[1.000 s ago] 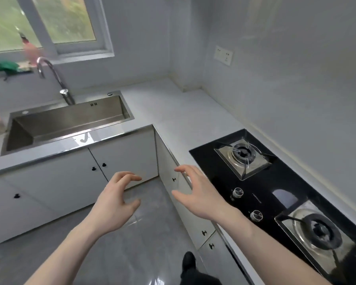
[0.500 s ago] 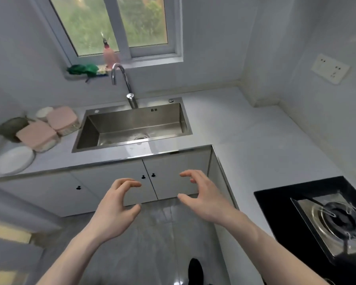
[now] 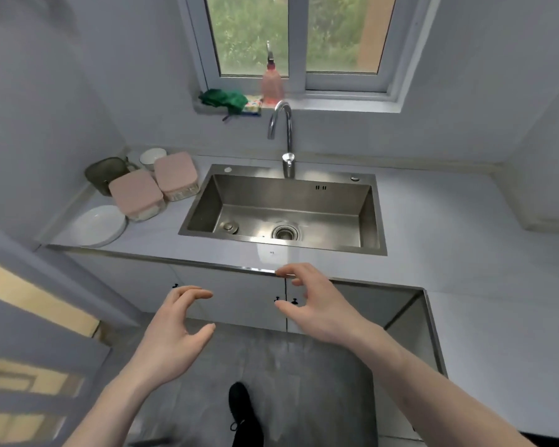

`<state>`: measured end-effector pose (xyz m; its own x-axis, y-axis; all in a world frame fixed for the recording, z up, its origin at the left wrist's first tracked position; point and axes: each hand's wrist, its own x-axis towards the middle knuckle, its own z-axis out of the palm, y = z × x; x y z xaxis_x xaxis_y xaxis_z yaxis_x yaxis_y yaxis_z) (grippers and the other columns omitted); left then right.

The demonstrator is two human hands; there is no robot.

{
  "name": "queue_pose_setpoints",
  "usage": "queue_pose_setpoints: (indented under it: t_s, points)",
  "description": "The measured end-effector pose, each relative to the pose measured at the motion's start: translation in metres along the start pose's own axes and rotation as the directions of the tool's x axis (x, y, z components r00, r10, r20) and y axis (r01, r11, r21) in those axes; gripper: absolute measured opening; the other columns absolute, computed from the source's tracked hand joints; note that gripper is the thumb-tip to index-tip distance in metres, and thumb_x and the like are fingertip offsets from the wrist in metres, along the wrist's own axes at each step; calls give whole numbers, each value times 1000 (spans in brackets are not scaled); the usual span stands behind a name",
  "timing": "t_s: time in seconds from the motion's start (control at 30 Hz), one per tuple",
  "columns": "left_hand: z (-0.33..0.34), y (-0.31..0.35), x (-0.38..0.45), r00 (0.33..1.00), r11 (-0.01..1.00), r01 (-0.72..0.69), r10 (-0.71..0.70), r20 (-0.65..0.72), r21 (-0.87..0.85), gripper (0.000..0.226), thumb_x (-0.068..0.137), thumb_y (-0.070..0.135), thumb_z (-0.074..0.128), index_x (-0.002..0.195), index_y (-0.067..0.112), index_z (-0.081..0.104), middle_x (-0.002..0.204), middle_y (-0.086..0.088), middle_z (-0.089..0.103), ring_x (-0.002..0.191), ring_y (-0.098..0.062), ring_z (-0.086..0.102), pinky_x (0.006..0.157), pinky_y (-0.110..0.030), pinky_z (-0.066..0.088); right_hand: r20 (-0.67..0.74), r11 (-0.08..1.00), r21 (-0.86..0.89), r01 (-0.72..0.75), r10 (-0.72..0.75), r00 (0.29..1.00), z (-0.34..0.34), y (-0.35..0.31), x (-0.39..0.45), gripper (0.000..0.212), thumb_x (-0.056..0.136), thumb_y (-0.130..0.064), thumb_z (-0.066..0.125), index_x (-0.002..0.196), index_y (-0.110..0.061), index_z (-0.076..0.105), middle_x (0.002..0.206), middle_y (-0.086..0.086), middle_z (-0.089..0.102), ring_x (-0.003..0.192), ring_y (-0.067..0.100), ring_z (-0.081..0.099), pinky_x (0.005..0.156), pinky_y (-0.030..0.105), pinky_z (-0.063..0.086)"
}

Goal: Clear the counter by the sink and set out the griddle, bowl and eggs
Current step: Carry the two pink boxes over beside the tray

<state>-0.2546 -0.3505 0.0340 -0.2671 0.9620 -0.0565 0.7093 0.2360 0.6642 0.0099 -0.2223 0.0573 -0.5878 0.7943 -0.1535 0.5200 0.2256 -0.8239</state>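
Observation:
On the counter (image 3: 162, 240) left of the steel sink (image 3: 284, 209) stand two containers with pink lids, one nearer (image 3: 136, 195) and one farther (image 3: 175, 174). A white plate (image 3: 99, 225) lies in front of them. Behind them sit a dark green bowl (image 3: 105, 174) and a small white bowl (image 3: 152, 156). My left hand (image 3: 175, 330) and my right hand (image 3: 313, 301) hover in front of the lower cabinet doors, fingers loosely curled, holding nothing. No griddle or eggs are in view.
A curved tap (image 3: 283, 137) rises behind the sink. A pink soap bottle (image 3: 271, 82), a green cloth (image 3: 223, 100) and a sponge (image 3: 252, 108) sit on the windowsill. The counter runs on to the right (image 3: 465, 240) and turns toward me. A wooden door (image 3: 29, 333) is at left.
My view has swung left from the gas hob to the sink, bringing the containers, plate and bowls into sight. Both hands keep the same loose pose in front of me.

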Motion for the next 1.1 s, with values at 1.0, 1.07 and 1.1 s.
queue_pose_setpoints:
  t_s: [1.0,1.07,1.1]
  points:
    - [-159,-180,287,980,983,185,-184,-72,-4,47,83,25,76,123,40,59,133,17,49,121,-5,50,104,-35,46,149,996,53,-67,59,987,80,-74,365,42,88,-41,66,127,-45,51,131,-24,48,114,-4,57,95,27,52]
    - [-167,-189,302,972,976,219,-219,-88,-6,47,83,23,76,124,39,59,133,15,49,120,-6,51,102,-33,46,178,996,52,-72,62,982,88,-76,387,47,82,-49,64,127,-45,51,130,-23,48,113,-4,57,90,27,54]
    - [-169,-193,306,968,972,234,-233,-93,-7,47,83,23,76,125,38,59,133,14,49,120,-8,52,101,-33,46,189,995,60,-80,67,980,90,-77,396,51,78,-53,62,127,-45,52,130,-24,48,113,-4,57,86,26,55]
